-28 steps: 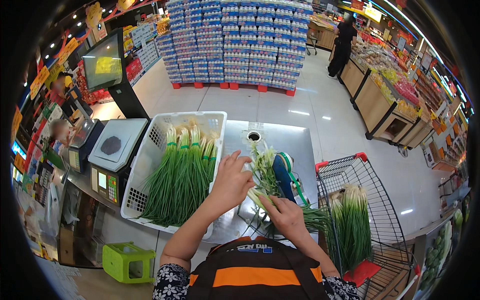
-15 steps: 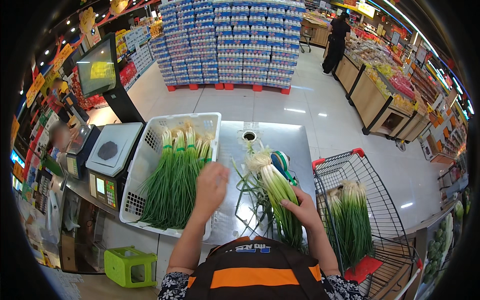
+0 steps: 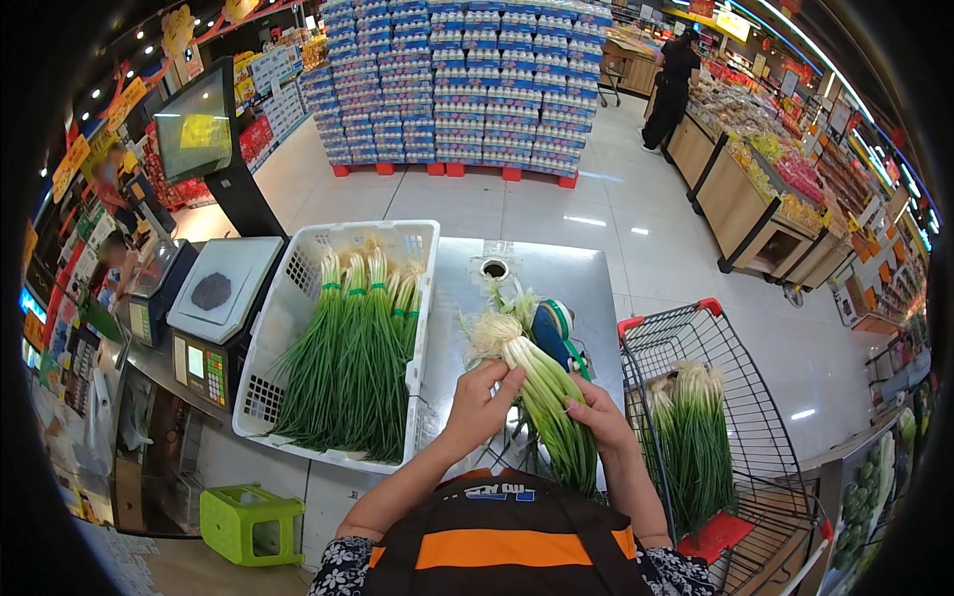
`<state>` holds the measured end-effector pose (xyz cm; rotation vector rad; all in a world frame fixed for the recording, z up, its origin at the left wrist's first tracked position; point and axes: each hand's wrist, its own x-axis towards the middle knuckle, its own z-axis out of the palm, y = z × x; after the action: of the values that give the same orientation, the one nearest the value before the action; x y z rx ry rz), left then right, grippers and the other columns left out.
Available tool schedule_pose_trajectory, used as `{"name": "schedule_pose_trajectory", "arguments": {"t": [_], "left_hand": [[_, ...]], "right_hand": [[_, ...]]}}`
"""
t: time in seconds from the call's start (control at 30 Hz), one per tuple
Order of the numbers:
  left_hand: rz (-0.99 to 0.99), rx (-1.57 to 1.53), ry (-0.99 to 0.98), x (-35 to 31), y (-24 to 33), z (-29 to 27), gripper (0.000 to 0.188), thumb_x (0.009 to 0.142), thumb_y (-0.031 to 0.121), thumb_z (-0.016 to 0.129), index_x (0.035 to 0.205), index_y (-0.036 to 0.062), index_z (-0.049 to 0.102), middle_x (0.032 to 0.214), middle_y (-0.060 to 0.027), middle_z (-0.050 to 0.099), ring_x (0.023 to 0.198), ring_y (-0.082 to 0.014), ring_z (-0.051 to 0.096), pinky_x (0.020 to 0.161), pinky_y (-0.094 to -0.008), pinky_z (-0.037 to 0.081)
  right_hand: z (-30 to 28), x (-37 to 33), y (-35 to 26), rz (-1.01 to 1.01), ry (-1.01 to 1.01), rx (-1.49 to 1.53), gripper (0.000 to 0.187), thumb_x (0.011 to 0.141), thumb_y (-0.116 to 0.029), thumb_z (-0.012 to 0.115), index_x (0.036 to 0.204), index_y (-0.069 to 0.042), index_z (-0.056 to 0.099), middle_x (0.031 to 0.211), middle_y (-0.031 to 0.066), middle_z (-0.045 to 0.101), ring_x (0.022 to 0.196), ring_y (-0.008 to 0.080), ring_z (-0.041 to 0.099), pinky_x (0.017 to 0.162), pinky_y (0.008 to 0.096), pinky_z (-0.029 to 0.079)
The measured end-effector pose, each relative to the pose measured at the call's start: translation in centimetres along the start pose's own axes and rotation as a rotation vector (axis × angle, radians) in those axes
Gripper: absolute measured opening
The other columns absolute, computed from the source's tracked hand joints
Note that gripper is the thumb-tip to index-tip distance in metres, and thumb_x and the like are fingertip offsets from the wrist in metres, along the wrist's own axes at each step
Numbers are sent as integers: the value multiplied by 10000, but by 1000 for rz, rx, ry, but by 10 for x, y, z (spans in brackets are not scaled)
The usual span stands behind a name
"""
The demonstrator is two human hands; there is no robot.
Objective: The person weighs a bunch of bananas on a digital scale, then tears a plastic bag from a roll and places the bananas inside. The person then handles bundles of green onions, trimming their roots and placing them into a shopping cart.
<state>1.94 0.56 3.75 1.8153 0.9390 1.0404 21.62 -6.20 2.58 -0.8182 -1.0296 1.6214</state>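
Note:
A loose bunch of scallions (image 3: 545,385) lies slantwise over the steel table, roots up and to the left, green leaves towards my apron. My right hand (image 3: 602,415) wraps round its stalks from the right. At the left side of the white stems, just below the roots, my left hand (image 3: 485,399) has its thumb and fingers closed on the bunch. Beyond it lies a dark blue tape dispenser (image 3: 553,328) with green tape, partly covered by the stalks. Loose trimmed leaves are under and beside the bunch.
A white plastic crate (image 3: 425,260) with scallion bundles tied in green stands left of the steel table (image 3: 586,273). Farther left are a scale (image 3: 211,298) and a screen (image 3: 196,124). A shopping cart (image 3: 760,397) holding scallions stands right. A green stool (image 3: 248,526) is lower left.
My left hand has moved right, from beside the crate onto the white stems. The bunch has shifted slightly down and left in my right hand, uncovering more of the tape dispenser.

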Motion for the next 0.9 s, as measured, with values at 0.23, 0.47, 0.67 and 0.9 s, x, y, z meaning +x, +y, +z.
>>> {"name": "schedule_pose_trajectory", "arguments": {"t": [0.23, 0.47, 0.67, 0.9], "left_hand": [[-42, -62, 166, 6, 9, -2, 106, 860, 64, 567, 797, -14, 533, 739, -119, 524, 656, -230, 536, 608, -315, 422], [244, 283, 176, 8, 3, -6, 43, 821, 30, 553, 814, -5, 530, 755, -146, 529, 668, -323, 531, 599, -372, 421], [214, 345, 272, 18, 3, -20, 29, 813, 28, 551, 817, 4, 536, 752, -131, 538, 632, -298, 524, 577, -370, 419], [-123, -81, 258, 10, -2, -31, 110, 874, 77, 552, 815, -16, 547, 690, -76, 555, 598, -131, 544, 557, -248, 432]], "right_hand": [[12, -3, -5, -73, 77, -315, 487, 871, -203, 599, 1266, 35, 442, 1130, 71, 569, 1019, 121, 521, 882, 265, 408], [16, -8, -9, -136, 77, -588, 496, 854, -171, 616, 1265, 49, 447, 1129, 85, 571, 1036, 146, 527, 903, 277, 397], [13, -13, -5, -111, 77, -332, 493, 854, -195, 626, 1256, 37, 460, 1113, 82, 585, 1026, 139, 534, 888, 272, 412], [-4, -12, 8, -58, 157, -88, 537, 819, -211, 650, 1260, 32, 463, 1127, 83, 581, 1004, 140, 547, 875, 275, 421]]}}
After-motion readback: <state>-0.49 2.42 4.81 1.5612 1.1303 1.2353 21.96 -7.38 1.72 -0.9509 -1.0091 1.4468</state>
